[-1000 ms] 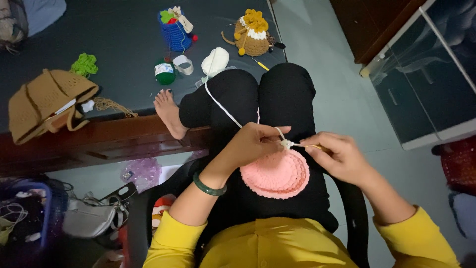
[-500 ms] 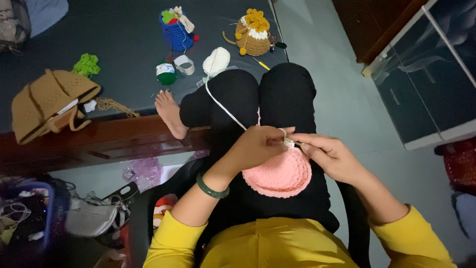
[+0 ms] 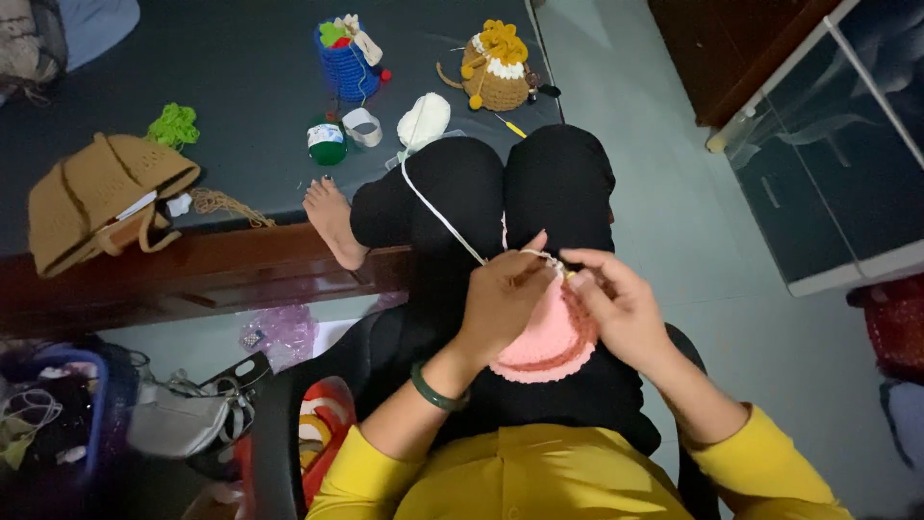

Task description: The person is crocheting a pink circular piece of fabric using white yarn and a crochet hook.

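Dark mattress (image 3: 241, 77) holds yarn things beyond the pink crochet piece (image 3: 544, 342). Left hand (image 3: 502, 303) and right hand (image 3: 621, 308) both pinch that piece, white yarn strand (image 3: 438, 217) leading away from it.

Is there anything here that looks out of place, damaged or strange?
Nothing looks damaged or spilled. The left hand and right hand hold the pink crochet piece on the lap, with a white yarn strand running to the white yarn ball. Only the brown crochet bag lies tipped near the table edge.

Left hand (image 3: 505, 303) and right hand (image 3: 621, 308) gripping pink crochet piece (image 3: 544, 342), white yarn (image 3: 438, 212) taut
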